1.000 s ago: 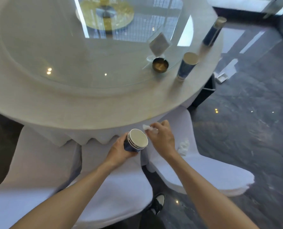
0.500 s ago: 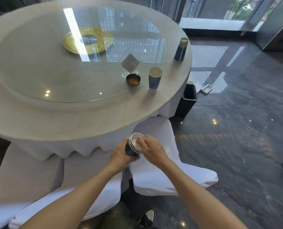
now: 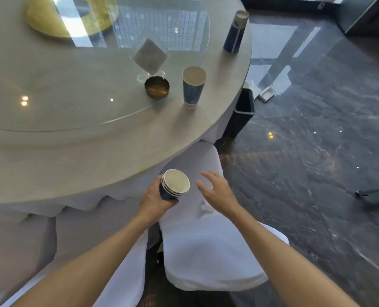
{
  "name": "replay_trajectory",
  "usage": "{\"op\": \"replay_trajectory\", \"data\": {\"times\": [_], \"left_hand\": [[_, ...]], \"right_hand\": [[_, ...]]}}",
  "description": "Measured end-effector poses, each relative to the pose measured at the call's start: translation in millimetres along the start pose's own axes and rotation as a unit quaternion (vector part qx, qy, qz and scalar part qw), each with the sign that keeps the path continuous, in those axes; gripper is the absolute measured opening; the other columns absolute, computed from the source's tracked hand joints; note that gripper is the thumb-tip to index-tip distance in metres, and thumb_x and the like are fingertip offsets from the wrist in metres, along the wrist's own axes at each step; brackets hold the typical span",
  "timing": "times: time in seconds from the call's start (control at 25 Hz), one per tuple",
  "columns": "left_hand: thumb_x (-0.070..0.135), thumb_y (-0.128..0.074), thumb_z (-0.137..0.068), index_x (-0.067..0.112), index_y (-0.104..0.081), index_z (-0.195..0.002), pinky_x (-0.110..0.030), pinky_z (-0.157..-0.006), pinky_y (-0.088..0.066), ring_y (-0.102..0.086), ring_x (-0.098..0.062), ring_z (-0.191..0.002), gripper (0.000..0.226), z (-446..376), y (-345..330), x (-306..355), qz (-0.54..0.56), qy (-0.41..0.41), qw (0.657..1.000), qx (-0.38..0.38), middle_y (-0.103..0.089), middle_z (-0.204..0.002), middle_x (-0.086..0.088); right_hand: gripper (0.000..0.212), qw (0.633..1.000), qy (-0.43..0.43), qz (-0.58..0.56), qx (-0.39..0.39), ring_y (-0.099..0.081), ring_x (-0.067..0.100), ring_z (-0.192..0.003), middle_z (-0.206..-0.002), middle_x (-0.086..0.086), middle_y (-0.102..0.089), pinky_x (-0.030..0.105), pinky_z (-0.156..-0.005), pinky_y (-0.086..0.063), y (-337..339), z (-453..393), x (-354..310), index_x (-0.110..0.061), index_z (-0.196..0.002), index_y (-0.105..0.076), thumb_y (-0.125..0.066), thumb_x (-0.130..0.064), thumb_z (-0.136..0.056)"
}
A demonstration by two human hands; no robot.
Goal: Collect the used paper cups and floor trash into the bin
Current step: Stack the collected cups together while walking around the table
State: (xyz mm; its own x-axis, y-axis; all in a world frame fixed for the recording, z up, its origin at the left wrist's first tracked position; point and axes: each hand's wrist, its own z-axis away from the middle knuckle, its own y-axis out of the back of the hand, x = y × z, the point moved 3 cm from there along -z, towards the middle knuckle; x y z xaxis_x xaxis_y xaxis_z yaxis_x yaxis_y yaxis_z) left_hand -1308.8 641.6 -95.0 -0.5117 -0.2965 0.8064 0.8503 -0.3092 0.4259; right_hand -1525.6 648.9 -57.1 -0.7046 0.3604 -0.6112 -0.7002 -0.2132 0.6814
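Stack point(image 3: 174, 185) of nested cups stays gripped in left hand point(image 3: 154, 199), below table point(image 3: 117, 138) edge. Right hand point(image 3: 217, 191), pressing tissue into it 0.5 s ago, now hangs open, empty. Next cup point(image 3: 193, 87) waits on table, bin point(image 3: 242, 111) beyond.

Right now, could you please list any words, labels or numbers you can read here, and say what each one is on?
No text here can be read.
Card in the clear stand: a round mark, too blurred.
Near cup on the table: pale pattern only, no readable print.
Far cup: small white mark, too small.
Stacked cups in the left hand: no print legible.
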Motion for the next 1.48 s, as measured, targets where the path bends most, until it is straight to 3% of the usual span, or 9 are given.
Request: {"op": "replay_trajectory", "data": {"times": [0.12,0.24,0.68,0.8,0.88,1.04,1.16,1.28,1.48], "left_hand": [[0.021,-0.083,-0.06,0.039,-0.049,-0.125,-0.035,-0.09,-0.05,-0.059,-0.018,-0.116,0.076,-16.7,-15.6,-17.4,0.0,0.009,1.0,-0.01,-0.062,-0.122,0.01],[0.016,-0.083,-0.061,0.032,-0.051,-0.13,-0.036,-0.094,-0.051,-0.058,-0.015,-0.116,0.078,-33.6,-34.0,-35.9,0.001,0.01,1.0,-0.024,-0.061,-0.124,0.012],[0.013,-0.089,-0.069,0.029,-0.051,-0.135,-0.007,-0.091,-0.04,-0.058,-0.009,-0.119,0.078,-102.5,-120.5,-86.9,0.018,0.062,0.998,0.002,-0.062,-0.13,0.01],[0.01,-0.088,-0.069,0.027,-0.05,-0.136,-0.004,-0.09,-0.04,-0.058,-0.007,-0.117,0.079,-117.6,-133.1,-95.9,0.018,0.069,0.997,-0.002,-0.062,-0.13,0.01],[0.007,-0.087,-0.069,0.03,-0.05,-0.133,-0.004,-0.088,-0.04,-0.058,-0.004,-0.114,0.077,-117.5,-136.1,-96.7,0.021,0.075,0.997,-0.004,-0.062,-0.127,0.014],[0.008,-0.087,-0.067,0.03,-0.053,-0.132,-0.012,-0.091,-0.043,-0.059,-0.007,-0.117,0.076,-109.2,-130.4,-87.5,0.015,0.076,0.997,-0.004,-0.062,-0.128,0.01],[0.011,-0.087,-0.067,0.035,-0.054,-0.126,-0.006,-0.085,-0.04,-0.058,-0.007,-0.114,0.072,-99.9,-115.9,-63.8,-0.001,0.074,0.997,-0.004,-0.062,-0.125,0.012],[0.017,-0.087,-0.065,0.038,-0.053,-0.128,-0.018,-0.088,-0.045,-0.06,-0.01,-0.115,0.074,-89.9,-96.4,-33.0,-0.006,0.049,0.999,-0.011,-0.062,-0.125,0.012],[0.036,-0.086,-0.056,0.041,-0.052,-0.13,-0.036,-0.096,-0.052,-0.057,-0.014,-0.114,0.081,-66.0,-64.5,23.0,-0.039,-0.002,0.999,-0.031,-0.057,-0.121,0.003]], "right_hand": [[0.079,0.981,-0.055,0.171,-0.077,-0.009,0.033,-0.158,-0.172,0.01,-0.009,0.057,-0.123,-0.019,-12.8,-38.6,53.2,-0.035,-0.162,-0.024,-0.062,-0.05,-0.094],[0.089,0.935,-0.026,0.324,-0.142,0.009,0.039,-0.158,-0.173,0.011,0.011,0.067,-0.123,-0.003,-38.6,-75.7,100.8,-0.041,-0.163,-0.007,-0.064,-0.045,-0.095],[0.101,0.905,-0.073,0.335,-0.252,0.009,0.047,-0.156,-0.17,0.012,0.023,0.071,-0.117,-0.017,-154.2,-160.9,239.8,-0.04,-0.163,-0.001,-0.071,-0.026,-0.092],[0.083,0.908,-0.078,0.298,-0.282,-0.034,0.039,-0.144,-0.166,0.014,-0.005,0.051,-0.097,-0.049,-172.8,-159.0,257.1,-0.031,-0.158,-0.023,-0.068,-0.017,-0.089],[0.052,0.908,-0.055,0.293,-0.294,-0.055,0.035,-0.122,-0.145,0.012,-0.037,0.038,-0.081,-0.049,-171.6,-147.4,253.2,-0.017,-0.142,-0.047,-0.058,-0.012,-0.091],[0.012,0.897,-0.062,0.277,-0.339,-0.059,0.03,-0.101,-0.111,0.01,-0.06,0.031,-0.083,-0.046,-147.1,-133.4,228.4,-0.013,-0.088,-0.059,-0.05,-0.013,-0.095],[0.013,0.938,-0.111,0.189,-0.27,-0.061,0.031,-0.091,-0.104,0.006,-0.064,0.032,-0.068,-0.041,-117.1,-127.5,207.1,-0.012,-0.099,-0.059,-0.048,-0.017,-0.093],[0.01,0.977,-0.11,0.113,-0.144,-0.055,0.029,-0.075,-0.085,0.004,-0.061,0.034,-0.059,-0.038,-63.9,-119.1,160.8,-0.014,-0.101,-0.05,-0.051,-0.02,-0.094],[0.007,0.998,-0.03,0.008,0.054,-0.062,0.029,-0.079,-0.089,0.002,-0.063,0.043,-0.065,-0.051,22.6,-91.2,64.7,-0.022,-0.096,-0.05,-0.057,-0.023,-0.095]]}}
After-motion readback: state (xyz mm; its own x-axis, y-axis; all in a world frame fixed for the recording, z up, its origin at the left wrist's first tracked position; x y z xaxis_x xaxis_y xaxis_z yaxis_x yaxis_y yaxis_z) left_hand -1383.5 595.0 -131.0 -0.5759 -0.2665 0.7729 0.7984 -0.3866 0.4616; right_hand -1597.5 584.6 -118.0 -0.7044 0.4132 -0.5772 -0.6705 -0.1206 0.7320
